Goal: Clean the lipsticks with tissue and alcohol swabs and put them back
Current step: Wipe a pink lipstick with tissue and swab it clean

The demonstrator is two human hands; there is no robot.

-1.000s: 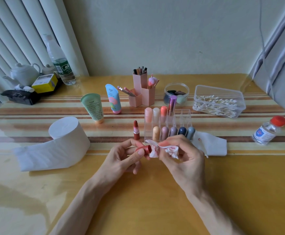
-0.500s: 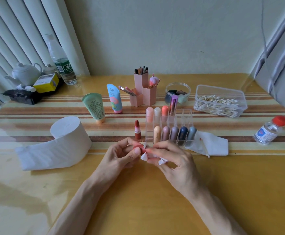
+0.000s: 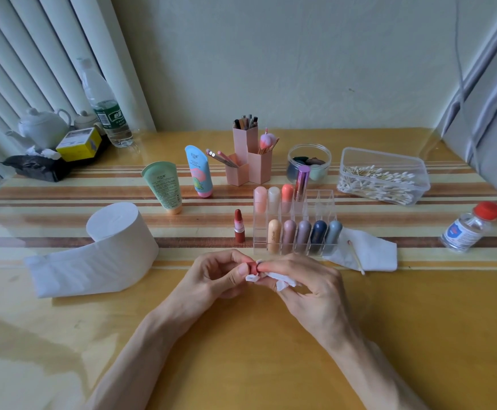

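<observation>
- We are wiping a small red cap [image 3: 252, 267], which looks to belong to the lipstick [image 3: 239, 227] standing uncapped on the table just left of the clear rack [image 3: 327, 199].
- Our left hand [image 3: 211, 276] is pinching the cap between thumb and curled fingers, just above the table's near edge and in front of the rack.
- Our right hand [image 3: 309, 288] is gripping a crumpled scrap of tissue [image 3: 284, 283] and pressing it against the cap's end; whether a fingertip is going inside the cap, we cannot tell.
- We are judging this as mid-task: one lipstick is out and being cleaned, while the others are sitting capped in the rack.
- The next move is probably calling for a turn of the cap against the tissue, then fitting it straight down over the bare red tip without smearing it.
- The rack is holding five capped lipsticks in its front row, with the leftmost front slot looking empty, and three capped ones plus a purple metallic tube behind.
- The clear box [image 3: 383, 161] is holding a heap of cotton swabs.
- The small bottle [image 3: 468, 229] with the red cap is holding clear liquid, presumably the alcohol.
- The round jar [image 3: 309, 152] is holding dark and pale-green pieces we cannot identify.
- The pink holder [image 3: 243, 143] is carrying pencils and brushes.
</observation>
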